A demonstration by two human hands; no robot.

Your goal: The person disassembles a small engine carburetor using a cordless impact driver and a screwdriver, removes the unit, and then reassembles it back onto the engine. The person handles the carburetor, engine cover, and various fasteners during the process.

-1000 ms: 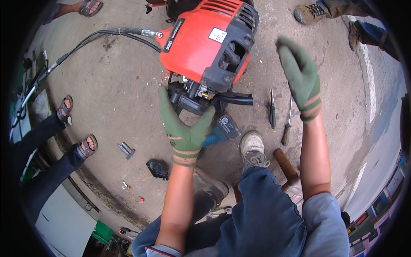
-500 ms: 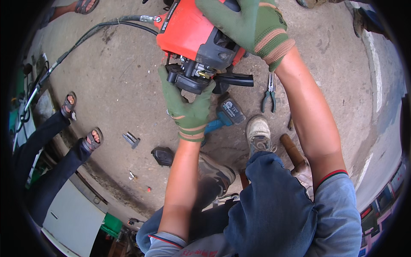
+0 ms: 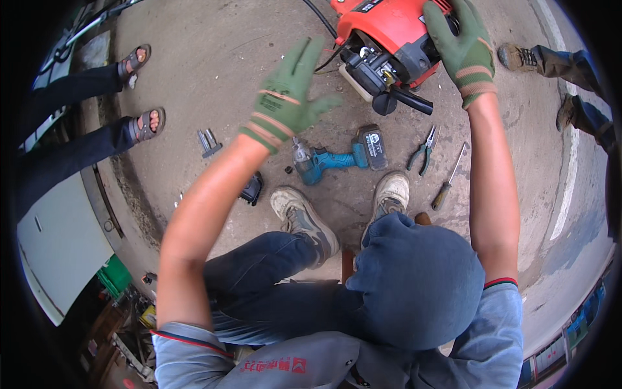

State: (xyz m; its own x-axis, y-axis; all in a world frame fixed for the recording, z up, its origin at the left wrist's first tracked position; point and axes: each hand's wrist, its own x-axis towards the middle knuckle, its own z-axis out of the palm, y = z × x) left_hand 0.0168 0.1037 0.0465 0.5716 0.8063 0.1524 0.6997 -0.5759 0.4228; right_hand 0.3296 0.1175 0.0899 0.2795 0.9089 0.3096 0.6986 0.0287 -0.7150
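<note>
A small red and grey engine sits at the top, tilted, with its carburettor and a black tube facing me. My right hand, in a green glove, grips the engine's grey side, fingers over the housing. To the left of the engine, my gloved left hand is in the air, fingers stretched and thumb apart, with nothing in it. Below that hand a blue cordless impact wrench lies on the concrete, its black battery toward the right.
Needle-nose pliers and a screwdriver lie right of the wrench. A black cover, partly behind my left forearm, and a grey metal part lie left. Sandalled feet stand at left, and another person's shoes at right.
My left hand has let go of the carburettor area and moved up and left, opening. The engine and right hand now appear further right. The view has shifted, uncovering the whole wrench and the screwdriver.
</note>
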